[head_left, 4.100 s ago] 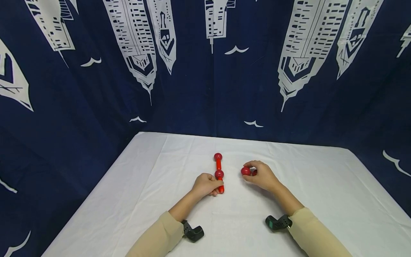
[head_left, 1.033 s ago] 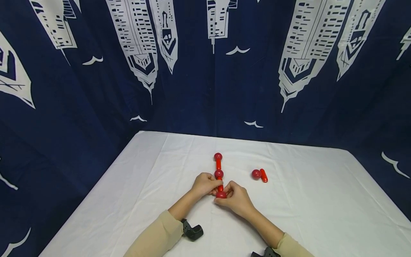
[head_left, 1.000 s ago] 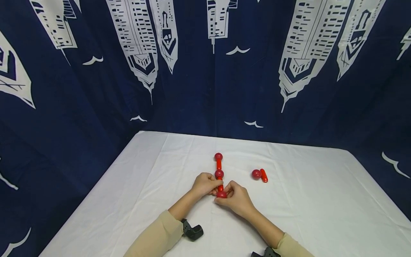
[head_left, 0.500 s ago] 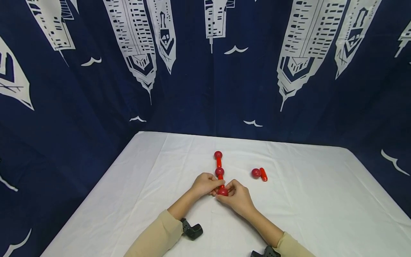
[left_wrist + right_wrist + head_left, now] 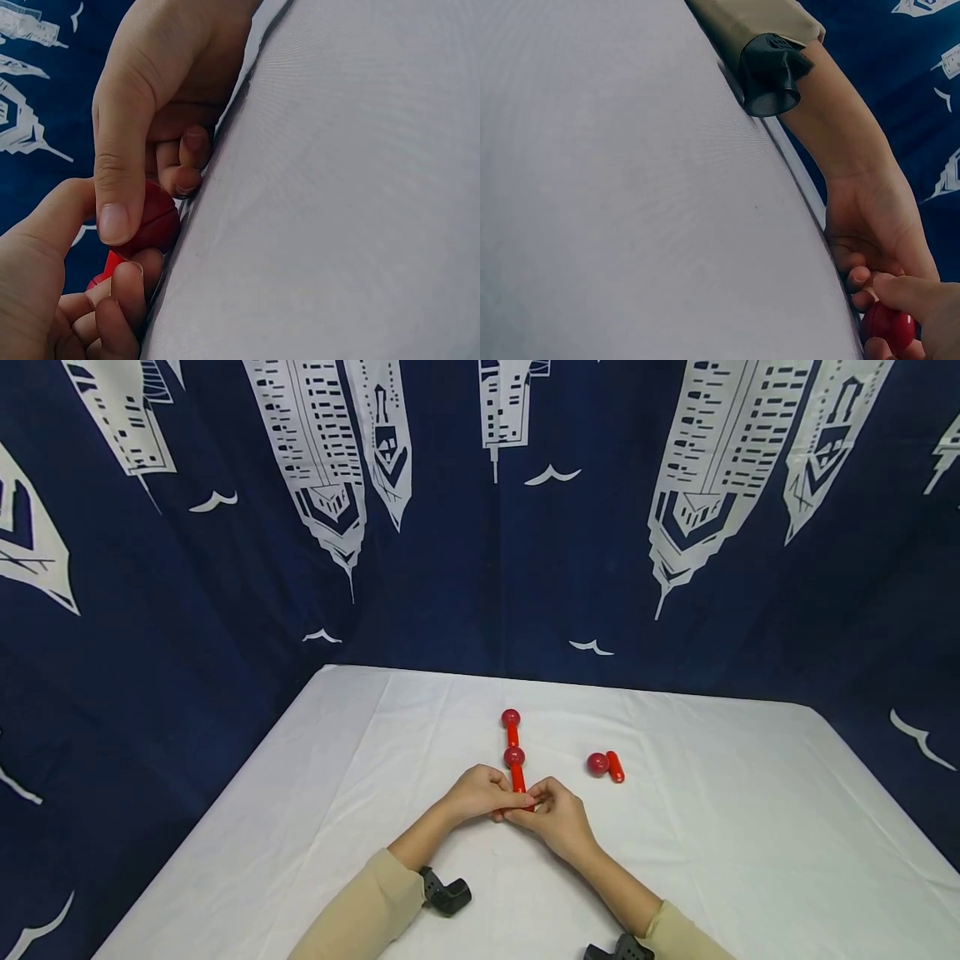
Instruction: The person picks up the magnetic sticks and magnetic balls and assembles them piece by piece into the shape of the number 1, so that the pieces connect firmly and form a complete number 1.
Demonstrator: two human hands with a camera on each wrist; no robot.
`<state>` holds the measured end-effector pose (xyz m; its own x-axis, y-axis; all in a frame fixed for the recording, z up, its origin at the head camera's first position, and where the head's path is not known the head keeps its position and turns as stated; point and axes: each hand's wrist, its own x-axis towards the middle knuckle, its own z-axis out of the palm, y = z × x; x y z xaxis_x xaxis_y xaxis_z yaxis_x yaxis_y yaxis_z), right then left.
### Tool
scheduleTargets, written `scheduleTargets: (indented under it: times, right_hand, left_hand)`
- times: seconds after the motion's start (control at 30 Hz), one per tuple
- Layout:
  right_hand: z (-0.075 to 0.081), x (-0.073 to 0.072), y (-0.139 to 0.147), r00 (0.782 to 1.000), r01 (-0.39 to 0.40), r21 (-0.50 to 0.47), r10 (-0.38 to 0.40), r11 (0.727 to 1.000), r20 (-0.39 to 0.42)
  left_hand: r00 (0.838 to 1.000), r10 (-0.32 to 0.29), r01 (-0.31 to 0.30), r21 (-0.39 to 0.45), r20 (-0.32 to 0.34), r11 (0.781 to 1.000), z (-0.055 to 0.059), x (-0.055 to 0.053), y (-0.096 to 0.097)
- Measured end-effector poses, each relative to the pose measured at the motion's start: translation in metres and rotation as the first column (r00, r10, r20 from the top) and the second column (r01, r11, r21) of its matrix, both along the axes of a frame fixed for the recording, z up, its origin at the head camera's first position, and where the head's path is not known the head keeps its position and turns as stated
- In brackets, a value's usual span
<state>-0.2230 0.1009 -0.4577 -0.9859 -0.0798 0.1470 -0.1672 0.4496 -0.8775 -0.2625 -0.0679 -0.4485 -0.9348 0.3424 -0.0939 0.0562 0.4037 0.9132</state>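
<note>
A line of red pieces runs away from the hands on the white cloth in the head view: a far ball (image 5: 511, 718), a short rod (image 5: 512, 736), a middle ball (image 5: 514, 757) and a nearer rod (image 5: 518, 779). My left hand (image 5: 477, 795) pinches the nearer rod at its near end. My right hand (image 5: 558, 823) grips another red ball (image 5: 159, 225) against that end, its thumb laid over the ball in the left wrist view. Fingers mostly hide this ball from the head camera, while the right wrist view shows its red side (image 5: 889, 326).
Right of the line, a loose red ball (image 5: 597, 765) lies beside a loose red rod (image 5: 616, 767). A white cloth (image 5: 720, 827) covers the table, and a dark blue curtain (image 5: 450, 602) with white building prints hangs behind. Each wrist wears a black camera (image 5: 447, 894).
My right hand has brought a ball from the right to the line's near end. The line has shifted slightly away, and both hands' fingertips have closed together over the near ball.
</note>
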Motion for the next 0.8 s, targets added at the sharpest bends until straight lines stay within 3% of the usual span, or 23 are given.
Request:
scheduleTargets:
  times: [0.5,0.8]
  right_hand:
    - [0.019,-0.008,0.010,0.989,-0.101,-0.062,0.107,0.993,0.100]
    - [0.041,-0.016,0.033,0.991,0.030,-0.107,-0.016,0.994,0.132]
  left_hand:
    - [1.000,-0.003,0.003,0.051,0.005,0.999,0.000,-0.001,-0.002]
    - [0.999,0.004,-0.005,0.044,0.037,0.999,-0.003,-0.002,0.000]
